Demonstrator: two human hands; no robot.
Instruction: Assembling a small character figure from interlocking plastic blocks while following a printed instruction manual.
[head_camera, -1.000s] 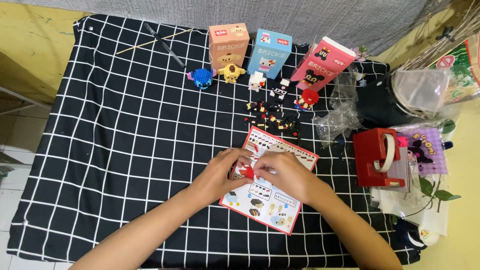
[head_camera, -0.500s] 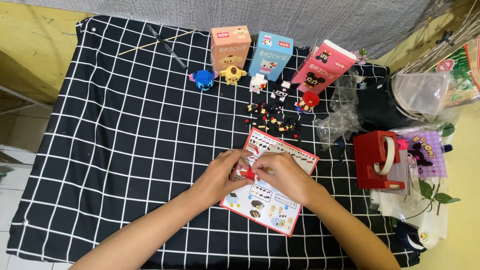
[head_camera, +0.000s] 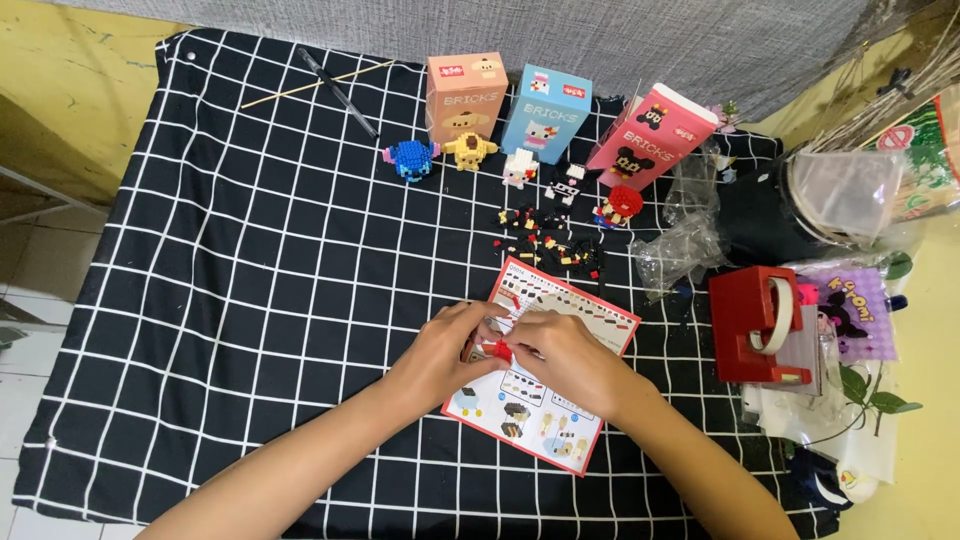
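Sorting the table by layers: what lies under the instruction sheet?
The instruction sheet lies flat on the black checked cloth. Both hands cover its middle; anything beneath the sheet is hidden.

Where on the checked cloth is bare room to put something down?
The left part of the checked cloth is bare, bordered by the blue brick figure and the left hand. It is crowded right of the instruction sheet: loose bricks, plastic bags, red tape dispenser.

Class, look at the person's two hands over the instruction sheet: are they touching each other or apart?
Touching. The head view shows the left hand and right hand meeting fingertip to fingertip around a small red brick piece, no gap between them, above the instruction sheet.
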